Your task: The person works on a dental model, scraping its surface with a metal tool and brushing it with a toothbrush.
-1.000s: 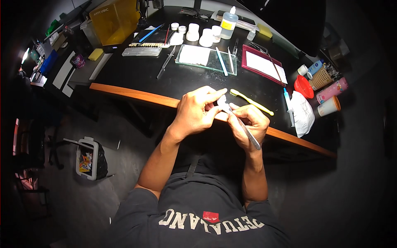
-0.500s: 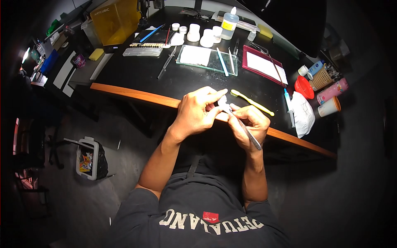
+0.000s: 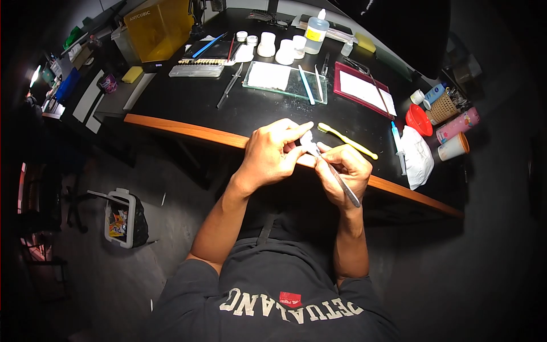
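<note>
Between the thumb and fingers of my left hand (image 3: pixel 273 149) is a small white piece (image 3: pixel 306 139), overexposed, so its shape is hard to make out. My right hand (image 3: pixel 346 174) grips a scalpel (image 3: pixel 343 188) by its flat grey metal handle, pen-fashion. The scalpel's working end meets the white piece; its tip is lost in the glare. Both hands are close together above the table's wooden front edge. Just beyond them on the black tabletop lies a yellow-green toothbrush (image 3: pixel 348 141).
A glass slab (image 3: pixel 288 91) bears white paper, a light-blue-handled tool and tweezers. To the right are a maroon-framed pad (image 3: pixel 364 90), a syringe (image 3: pixel 398 148), crumpled tissue (image 3: pixel 417 158) and a red bowl (image 3: pixel 419 119). White jars and a clear bottle (image 3: pixel 316 35) stand behind. A bin (image 3: pixel 126 219) sits on the floor.
The hands, the scalpel and the white piece hold nearly the same position, with at most a very slight shift at the white piece. Nothing else has moved.
</note>
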`<state>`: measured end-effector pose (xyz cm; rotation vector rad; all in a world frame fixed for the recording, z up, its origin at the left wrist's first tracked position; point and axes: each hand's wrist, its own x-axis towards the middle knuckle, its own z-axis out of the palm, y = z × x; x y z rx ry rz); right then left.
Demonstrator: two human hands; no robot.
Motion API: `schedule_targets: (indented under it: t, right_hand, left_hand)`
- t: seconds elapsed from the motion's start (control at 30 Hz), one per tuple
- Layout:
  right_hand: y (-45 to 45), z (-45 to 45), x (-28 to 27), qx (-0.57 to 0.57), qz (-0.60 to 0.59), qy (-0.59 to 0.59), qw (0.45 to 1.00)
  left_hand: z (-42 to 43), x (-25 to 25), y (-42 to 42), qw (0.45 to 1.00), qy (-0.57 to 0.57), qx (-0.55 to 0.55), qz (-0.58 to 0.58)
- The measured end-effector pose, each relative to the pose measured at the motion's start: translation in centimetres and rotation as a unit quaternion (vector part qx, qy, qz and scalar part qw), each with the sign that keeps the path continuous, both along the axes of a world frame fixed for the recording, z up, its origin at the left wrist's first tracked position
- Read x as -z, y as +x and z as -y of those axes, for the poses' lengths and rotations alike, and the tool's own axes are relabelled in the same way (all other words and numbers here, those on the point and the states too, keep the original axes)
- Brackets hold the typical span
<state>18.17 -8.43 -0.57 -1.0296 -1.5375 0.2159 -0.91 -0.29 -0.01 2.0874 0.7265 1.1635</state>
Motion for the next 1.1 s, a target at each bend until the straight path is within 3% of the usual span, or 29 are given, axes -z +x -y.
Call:
schedule_targets:
  t: [0.7, 1.1]
  right_hand:
    - [0.10, -0.07, -0.03, -0.006, -0.016, -0.001, 1.000]
    - [-0.15, -0.03, 0.03, 0.004, -0.027, 0.010, 1.000]
  left_hand:
    - [-0.18, -0.01, 0.01, 0.999, 0.038, -0.015, -0.023]
    - [0.35, 0.02, -0.15, 0.997, -0.028, 0.026, 0.064]
